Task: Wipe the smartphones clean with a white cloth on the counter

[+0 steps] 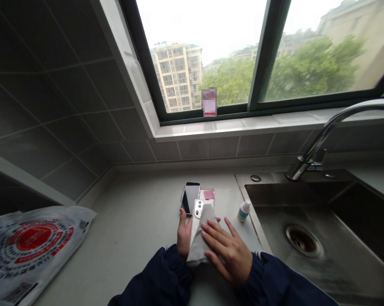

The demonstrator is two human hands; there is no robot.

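My left hand [183, 238] holds a white-backed smartphone [193, 225], its back with the camera block facing up. Over much of that back lies a light grey cloth [200, 246]. My right hand [228, 250] rests on the cloth with fingers stretched out and apart, pressing it against the phone. Just beyond, a second phone [191, 197] lies on the counter with its dark screen up. A clear phone case [211, 190] with a pink patch sits partly under or behind the phones; its exact position is hidden.
A small white bottle [243, 211] with a blue and yellow label stands between my right hand and the steel sink [271, 221]. The chrome faucet [306, 157] arches over the sink. A printed plastic bag [35, 250] lies at the left, and the window [204, 123] is ahead.
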